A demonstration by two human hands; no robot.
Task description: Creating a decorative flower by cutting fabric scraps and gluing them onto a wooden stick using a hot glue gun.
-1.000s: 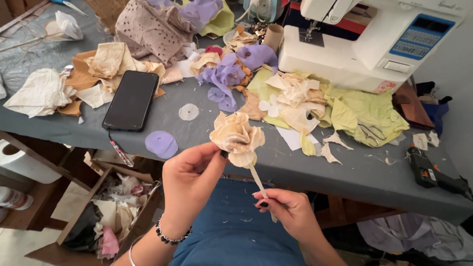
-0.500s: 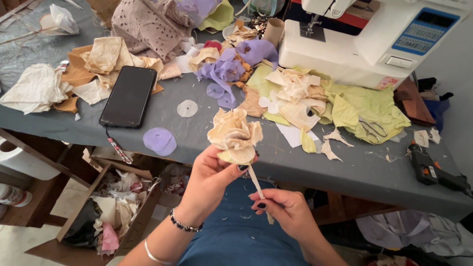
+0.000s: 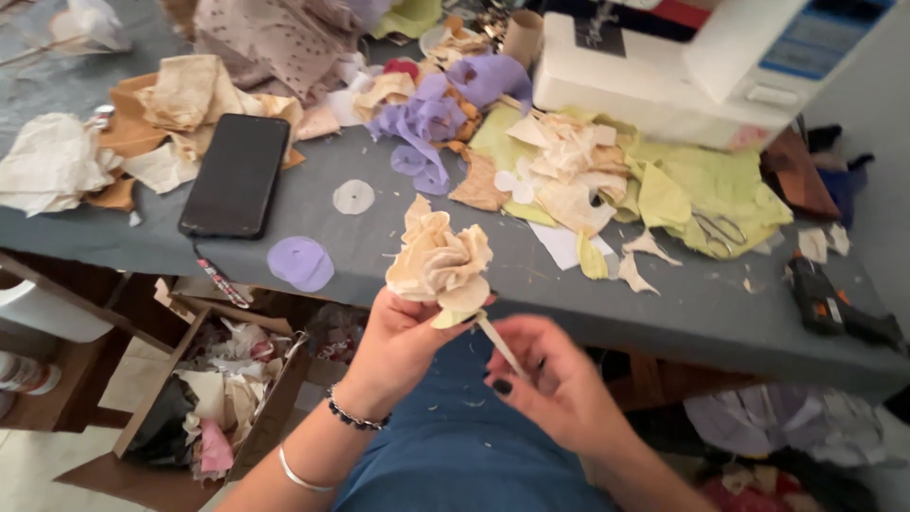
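A cream fabric rose (image 3: 439,261) on a thin wooden stick (image 3: 500,345) is held in front of the grey table (image 3: 682,303). My left hand (image 3: 403,343) grips the underside of the bloom, fingers wrapped around its base. Below and to the right, my right hand (image 3: 555,384) pinches the stick between thumb and fingers. Both hands sit over my lap, just below the table's front edge.
On the table lie a black phone (image 3: 235,174), round fabric discs (image 3: 300,262), purple (image 3: 431,118), cream and yellow-green scraps (image 3: 701,190), scissors (image 3: 718,228), a black glue gun (image 3: 834,303) and a white sewing machine (image 3: 701,66). A box of scraps (image 3: 223,398) stands on the floor at left.
The rose and both hands have shifted slightly lower and closer to me; my left hand's grip has turned around the bloom's base. The right hand keeps the stick.
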